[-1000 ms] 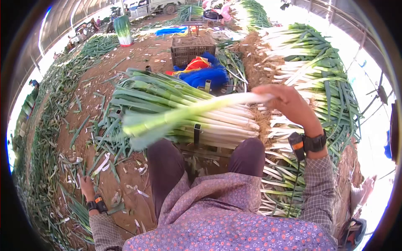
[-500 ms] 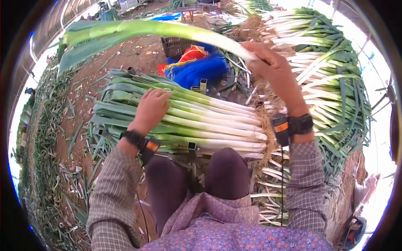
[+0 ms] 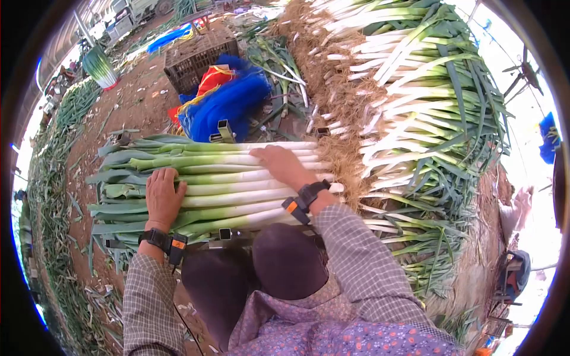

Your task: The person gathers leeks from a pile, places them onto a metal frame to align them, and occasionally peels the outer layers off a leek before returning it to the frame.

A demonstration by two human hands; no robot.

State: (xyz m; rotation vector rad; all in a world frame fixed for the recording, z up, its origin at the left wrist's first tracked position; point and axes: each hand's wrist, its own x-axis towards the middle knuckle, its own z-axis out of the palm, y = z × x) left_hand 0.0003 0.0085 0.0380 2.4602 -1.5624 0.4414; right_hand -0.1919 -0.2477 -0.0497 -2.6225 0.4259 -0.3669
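A thick row of leeks (image 3: 231, 188) lies across the frame before my knees, green leaves to the left and white stems with roots to the right. My left hand (image 3: 163, 197) rests on the green part, fingers together and thumb apart. On the white stems lies my right hand (image 3: 284, 166), its fingers stretched to the left; the undersides of both hands are hidden. Metal frame ends (image 3: 225, 234) poke out along the near side of the row.
To the right spreads a large pile of leeks (image 3: 409, 107), roots toward me. Beyond the row sit blue netting (image 3: 228, 107), red cloth (image 3: 214, 78) and a brown plastic crate (image 3: 199, 62). A bundle of leeks (image 3: 99, 68) stands far left. Leaf scraps (image 3: 56, 237) litter the ground.
The single leek that my right hand held up is out of the air, and that hand has come down onto the row. My view has turned right. My left hand remains on the leaves.
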